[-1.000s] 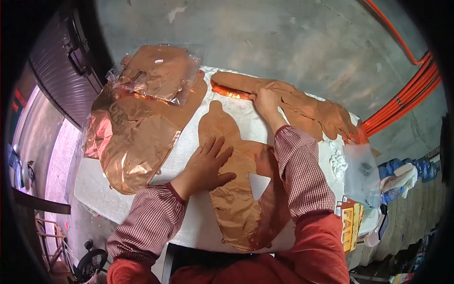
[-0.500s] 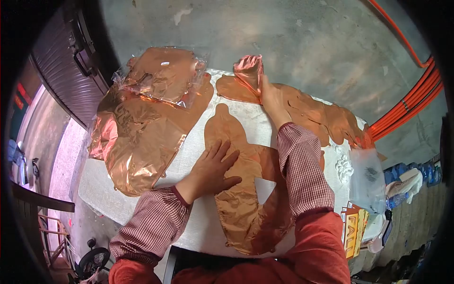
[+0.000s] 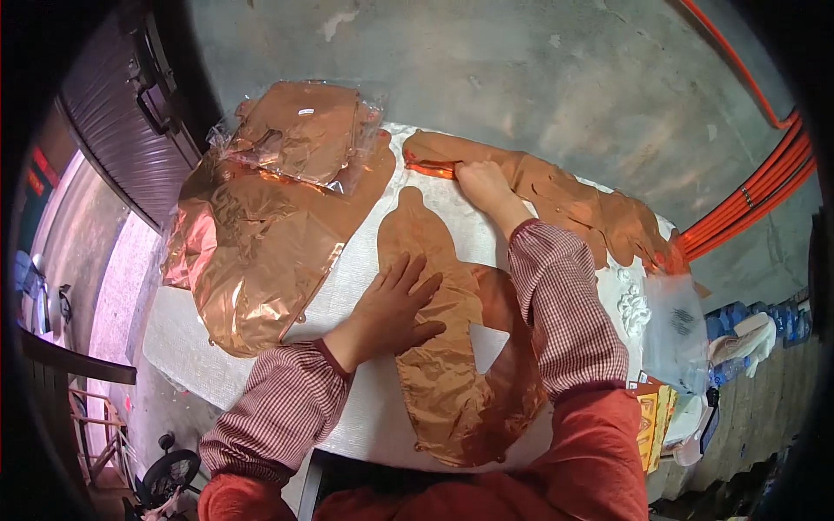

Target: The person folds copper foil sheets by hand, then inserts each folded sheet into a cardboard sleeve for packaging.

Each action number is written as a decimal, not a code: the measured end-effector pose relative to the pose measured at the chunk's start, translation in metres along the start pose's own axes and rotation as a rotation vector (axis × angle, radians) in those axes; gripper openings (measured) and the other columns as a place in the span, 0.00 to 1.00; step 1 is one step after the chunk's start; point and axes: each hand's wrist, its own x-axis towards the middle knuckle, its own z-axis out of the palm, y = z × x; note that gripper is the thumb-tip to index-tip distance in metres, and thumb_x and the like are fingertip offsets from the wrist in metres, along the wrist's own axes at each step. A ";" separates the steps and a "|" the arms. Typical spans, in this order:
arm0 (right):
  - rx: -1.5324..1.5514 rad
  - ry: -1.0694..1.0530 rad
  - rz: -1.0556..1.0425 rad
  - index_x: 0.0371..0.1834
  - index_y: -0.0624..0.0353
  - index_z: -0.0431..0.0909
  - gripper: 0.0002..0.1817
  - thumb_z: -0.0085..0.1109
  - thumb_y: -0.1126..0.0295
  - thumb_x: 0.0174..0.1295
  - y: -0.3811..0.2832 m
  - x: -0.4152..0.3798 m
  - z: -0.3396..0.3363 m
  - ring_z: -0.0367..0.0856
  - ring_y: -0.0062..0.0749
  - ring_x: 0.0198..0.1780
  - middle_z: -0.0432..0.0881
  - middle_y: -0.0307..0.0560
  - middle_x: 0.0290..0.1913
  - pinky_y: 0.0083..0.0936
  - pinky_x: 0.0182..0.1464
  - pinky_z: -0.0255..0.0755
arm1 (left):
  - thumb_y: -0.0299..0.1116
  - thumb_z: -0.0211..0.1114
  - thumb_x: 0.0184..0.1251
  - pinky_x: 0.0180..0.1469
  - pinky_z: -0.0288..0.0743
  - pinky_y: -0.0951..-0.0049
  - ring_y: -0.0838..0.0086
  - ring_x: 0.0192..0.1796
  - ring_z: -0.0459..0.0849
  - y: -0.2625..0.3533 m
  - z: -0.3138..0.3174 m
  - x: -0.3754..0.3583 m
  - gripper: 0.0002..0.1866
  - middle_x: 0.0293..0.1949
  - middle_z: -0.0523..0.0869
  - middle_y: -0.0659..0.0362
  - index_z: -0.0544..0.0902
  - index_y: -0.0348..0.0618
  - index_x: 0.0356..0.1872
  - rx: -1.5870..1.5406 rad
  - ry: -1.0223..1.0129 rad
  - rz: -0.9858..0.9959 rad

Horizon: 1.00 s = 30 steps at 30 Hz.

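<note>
— Where lying, that foil cutout [image 3: 452, 347]?
— Flat on the white tabletop [image 3: 365, 252], near edge, narrow end pointing away. Pinned under the left hand [image 3: 391, 304], palm down, fingers spread, nothing clenched.
— And the right hand [image 3: 482, 187]?
— Reaching to the far side, fingertips pinching the edge of the foil strip [image 3: 556, 191], a bright crease just beside them.
— Around those two pieces?
— To the left, a big crumpled foil sheet [image 3: 252, 260] hanging off the tabletop edge, with a clear bag [image 3: 304, 130] of more foil shapes lying on its far end. To the right, a white lump [image 3: 632, 304] next to an empty-looking plastic bag [image 3: 673, 330]. Below that, an orange printed pack [image 3: 647, 417], partly hidden by the sleeve.
— Beyond the tabletop?
— Grey concrete floor [image 3: 539, 78], orange cables [image 3: 747, 200] running along the right, a dark shutter [image 3: 122, 130] on the left.
</note>
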 end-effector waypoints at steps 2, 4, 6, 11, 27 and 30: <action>0.015 0.027 0.269 0.36 0.58 0.82 0.10 0.52 0.65 0.61 -0.001 0.003 0.008 0.83 0.51 0.35 0.83 0.56 0.30 0.43 0.37 0.76 | 0.57 0.59 0.62 0.71 0.53 0.51 0.45 0.72 0.55 -0.002 0.004 0.000 0.38 0.69 0.60 0.41 0.66 0.43 0.67 0.001 0.010 0.022; 0.089 0.064 0.358 0.35 0.57 0.83 0.10 0.54 0.65 0.60 -0.005 0.001 0.005 0.84 0.51 0.35 0.83 0.56 0.29 0.44 0.36 0.76 | 0.57 0.59 0.62 0.71 0.53 0.51 0.45 0.72 0.56 -0.001 0.002 -0.001 0.38 0.69 0.61 0.41 0.66 0.43 0.67 0.001 0.013 0.017; 0.160 0.102 0.455 0.35 0.55 0.83 0.09 0.57 0.64 0.59 -0.008 -0.001 0.004 0.84 0.50 0.34 0.83 0.56 0.29 0.45 0.36 0.76 | 0.57 0.59 0.62 0.71 0.53 0.51 0.45 0.72 0.56 0.000 0.000 -0.001 0.38 0.69 0.61 0.41 0.66 0.43 0.67 0.001 0.015 0.021; 0.454 0.162 0.606 0.30 0.57 0.84 0.12 0.64 0.59 0.55 -0.007 -0.005 -0.007 0.83 0.51 0.33 0.82 0.57 0.27 0.44 0.38 0.74 | 0.58 0.58 0.63 0.70 0.54 0.52 0.44 0.71 0.57 -0.001 0.003 -0.001 0.37 0.68 0.62 0.41 0.66 0.43 0.67 0.020 0.039 0.036; 0.484 0.424 0.584 0.35 0.62 0.80 0.09 0.59 0.68 0.57 -0.011 0.004 0.024 0.81 0.57 0.36 0.82 0.60 0.30 0.46 0.38 0.73 | 0.57 0.58 0.63 0.71 0.52 0.53 0.45 0.73 0.54 0.000 0.001 0.000 0.38 0.70 0.60 0.41 0.65 0.44 0.68 0.001 -0.011 0.005; 0.275 0.413 0.461 0.35 0.62 0.81 0.11 0.59 0.64 0.59 -0.016 0.004 0.021 0.81 0.58 0.34 0.82 0.60 0.30 0.48 0.38 0.72 | 0.54 0.62 0.61 0.67 0.59 0.48 0.42 0.71 0.58 0.000 0.002 0.000 0.37 0.69 0.61 0.42 0.65 0.47 0.67 0.007 0.038 0.024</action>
